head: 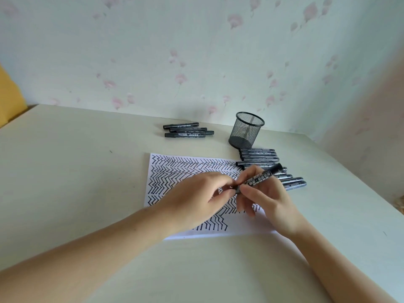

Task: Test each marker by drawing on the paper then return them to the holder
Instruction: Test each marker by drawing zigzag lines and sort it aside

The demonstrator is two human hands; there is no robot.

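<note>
Hands meet over the paper (192, 169), already filled with black zigzag rows. Our right hand (267, 196) grips a black marker (259, 177) by its barrel, tilted up to the right; our left hand (194, 197) pinches its near end, though we cannot tell whether a cap is coming off or going on. A row of markers (275, 169) lies on the worktop (87, 171) beside the paper, three more markers (188, 130) farther back. The mesh holder (247, 130) stands with nothing visible inside. We judge testing is midway; next, the cap needs a firm straight pull or press.
</note>
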